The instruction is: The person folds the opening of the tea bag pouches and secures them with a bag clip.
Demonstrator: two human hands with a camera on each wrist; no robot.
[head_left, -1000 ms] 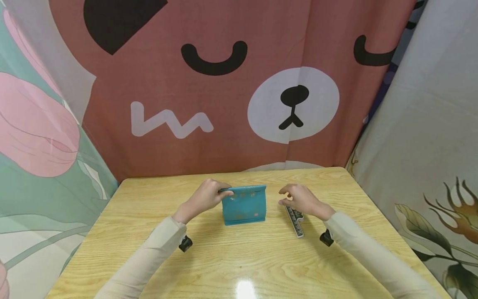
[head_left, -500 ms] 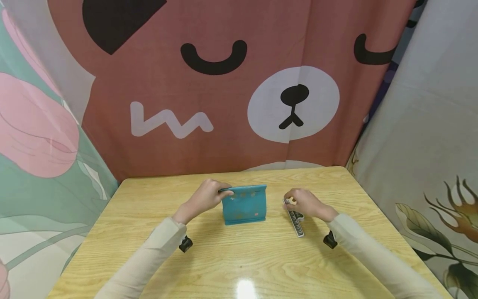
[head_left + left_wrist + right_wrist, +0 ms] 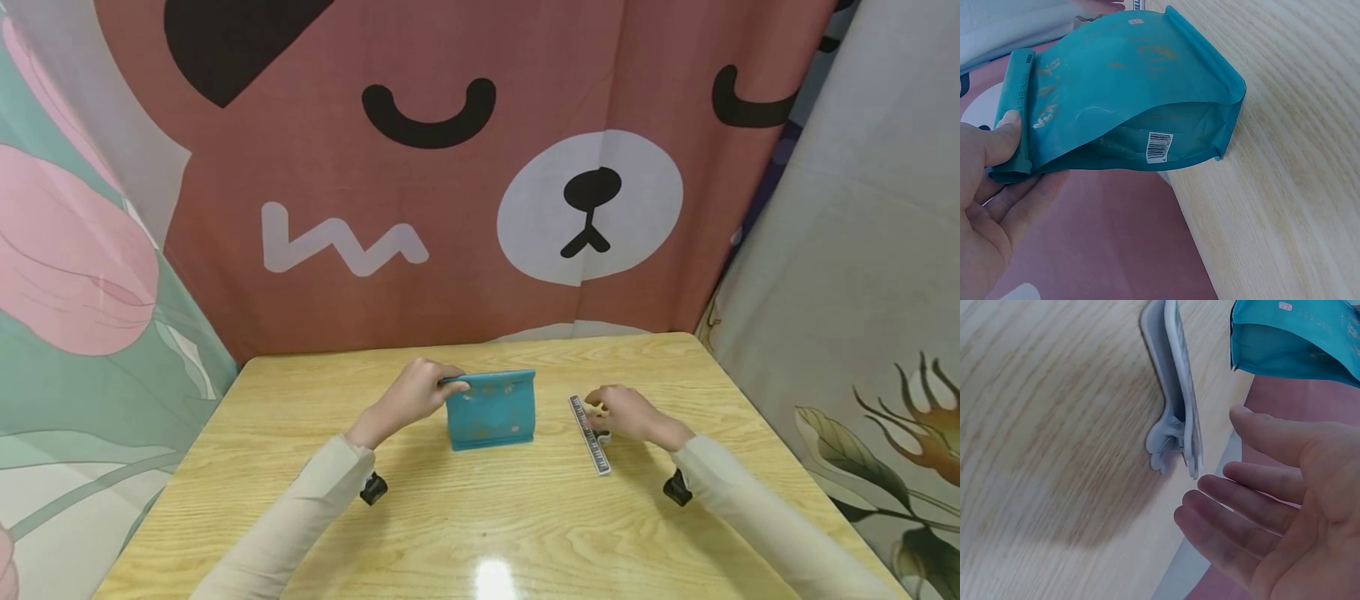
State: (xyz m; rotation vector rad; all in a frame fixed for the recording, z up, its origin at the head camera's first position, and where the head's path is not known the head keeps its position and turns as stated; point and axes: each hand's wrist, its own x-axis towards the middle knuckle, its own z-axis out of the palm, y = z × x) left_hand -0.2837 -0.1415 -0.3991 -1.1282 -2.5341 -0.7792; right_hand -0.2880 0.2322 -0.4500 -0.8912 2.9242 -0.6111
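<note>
A blue-green pouch bag [image 3: 491,414] stands on the table with its top rolled over. My left hand [image 3: 420,389] pinches the left end of that roll, thumb on the near side. The left wrist view shows the bag's gusset side with a barcode label [image 3: 1159,147]. To the bag's right lies a long bag clip [image 3: 592,437], its face patterned like piano keys. Its two grey arms and hinged end [image 3: 1175,428] show in the right wrist view. My right hand [image 3: 632,412] is just right of the clip, its fingers loosely bent and holding nothing.
The wooden table [image 3: 450,533] carries the bag and clip near its middle. A curtain with a bear face [image 3: 450,292] hangs behind the far edge. Patterned cloths hang at left and right. Each wrist wears a small black camera [image 3: 372,488].
My right hand came to the clip's far end, then drew back to the right, leaving that end uncovered. My left hand and the bag have stayed put.
</note>
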